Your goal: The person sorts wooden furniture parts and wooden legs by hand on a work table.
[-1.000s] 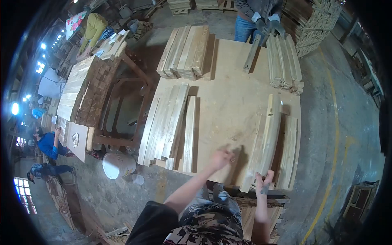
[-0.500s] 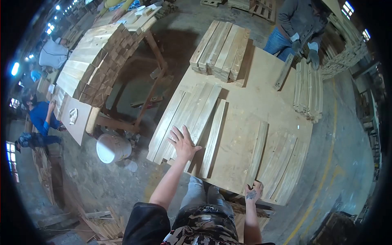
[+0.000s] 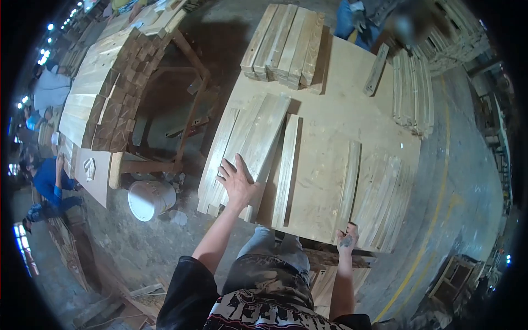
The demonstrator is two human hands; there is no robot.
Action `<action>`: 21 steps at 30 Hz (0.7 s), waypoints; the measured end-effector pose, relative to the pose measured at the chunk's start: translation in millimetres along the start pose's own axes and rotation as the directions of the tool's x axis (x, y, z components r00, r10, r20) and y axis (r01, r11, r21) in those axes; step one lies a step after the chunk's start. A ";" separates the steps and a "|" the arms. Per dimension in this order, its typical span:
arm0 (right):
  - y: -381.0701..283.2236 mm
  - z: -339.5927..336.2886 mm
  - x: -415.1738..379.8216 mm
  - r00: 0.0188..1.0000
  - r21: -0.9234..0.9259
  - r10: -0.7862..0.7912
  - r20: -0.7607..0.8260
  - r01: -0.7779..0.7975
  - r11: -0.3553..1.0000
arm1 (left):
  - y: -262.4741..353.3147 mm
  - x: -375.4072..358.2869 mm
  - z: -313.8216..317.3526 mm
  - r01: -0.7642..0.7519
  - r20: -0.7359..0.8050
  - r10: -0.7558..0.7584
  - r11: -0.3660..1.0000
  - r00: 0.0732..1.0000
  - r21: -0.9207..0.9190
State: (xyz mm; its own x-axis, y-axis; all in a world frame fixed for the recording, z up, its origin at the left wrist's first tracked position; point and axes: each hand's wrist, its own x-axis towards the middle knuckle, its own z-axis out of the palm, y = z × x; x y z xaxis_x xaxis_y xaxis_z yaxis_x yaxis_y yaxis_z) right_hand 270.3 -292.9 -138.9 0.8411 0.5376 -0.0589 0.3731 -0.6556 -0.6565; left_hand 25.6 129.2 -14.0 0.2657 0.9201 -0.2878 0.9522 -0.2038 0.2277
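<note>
My left hand [image 3: 237, 186], fingers spread, rests on a row of pale wooden planks [image 3: 256, 132] laid side by side at the left of the worktable. Just right of that row lies a single narrow plank [image 3: 287, 170], a little apart. At the table's near edge my right hand [image 3: 347, 237] is closed around the near end of a wooden strip [image 3: 348, 184], which points away from me along the tabletop. More thin strips [image 3: 380, 203] lie side by side to the right of that hand.
A stack of thick boards [image 3: 283, 47] stands at the table's far side. Bundled strips [image 3: 412, 93] and one short piece [image 3: 377, 70] lie far right, near a gloved co-worker [image 3: 357, 19]. Leftward are a white bucket [image 3: 151, 201] and a second table piled with timber [image 3: 102, 99].
My view has tilted, so the table sits higher in the frame. Both hands keep about the same places on the wood. The co-worker at the far right has shifted and is partly cut off.
</note>
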 end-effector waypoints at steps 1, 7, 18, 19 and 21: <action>5.1 1.6 -2.5 0.997 0.028 0.073 0.016 -0.074 0.997 | -2.9 2.0 -5.2 -0.010 0.004 0.010 1.000 1.000 0.013; 0.9 0.0 -4.9 0.999 -0.121 0.033 -0.002 -0.033 0.992 | -48.4 17.5 -38.5 -0.103 0.013 0.102 0.985 0.995 0.140; -7.6 -0.3 -2.7 0.998 0.166 0.044 0.035 -0.049 0.985 | -62.1 -54.1 -13.4 -0.018 0.067 0.015 0.999 0.998 0.042; 34.9 11.4 -1.0 0.966 0.314 0.217 0.140 -0.251 0.915 | -58.9 -58.9 4.7 -0.009 0.048 0.008 1.000 0.999 0.018; 1.4 -2.1 -0.2 0.984 0.188 0.137 0.117 -0.157 0.970 | -48.5 -65.5 22.0 0.019 -0.001 -0.019 1.000 1.000 -0.024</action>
State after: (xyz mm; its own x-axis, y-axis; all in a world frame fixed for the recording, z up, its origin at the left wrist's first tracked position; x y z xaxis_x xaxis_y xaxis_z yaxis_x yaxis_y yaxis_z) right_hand 271.5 -295.0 -138.2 0.8325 0.5013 -0.2357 0.1562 -0.6206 -0.7684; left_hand -34.7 71.4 -26.7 0.2471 0.9243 -0.2909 0.9532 -0.1778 0.2447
